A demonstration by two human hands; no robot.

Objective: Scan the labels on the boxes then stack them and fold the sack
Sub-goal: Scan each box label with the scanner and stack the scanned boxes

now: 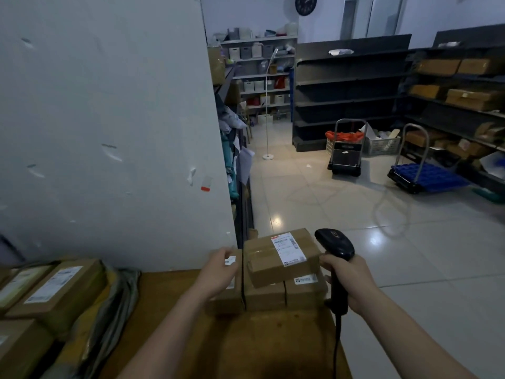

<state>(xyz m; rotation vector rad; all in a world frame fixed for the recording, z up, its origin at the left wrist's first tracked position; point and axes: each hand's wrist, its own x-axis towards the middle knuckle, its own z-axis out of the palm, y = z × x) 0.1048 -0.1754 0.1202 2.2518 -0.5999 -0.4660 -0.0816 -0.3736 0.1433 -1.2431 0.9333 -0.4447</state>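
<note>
Firmly the right hand [348, 280] grips the black handheld barcode scanner [334, 243], at 3 o'clock of the topmost, white-labelled brown cardboard box [273, 259]; the left hand [218, 272] lies on a lower brown box [226, 302] at 9 o'clock, its grip unclear; the crumpled grey sack [120, 296] lies at 8 o'clock.

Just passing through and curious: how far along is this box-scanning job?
Partway, it seems. Several boxes already sit stacked at the table's corner, a labelled box on top. In hand: the right hand grips the scanner beside it, while the left hand rests on a neighbouring box. Left: more boxes lie loose at the left, and the sack beside them is not folded.
</note>
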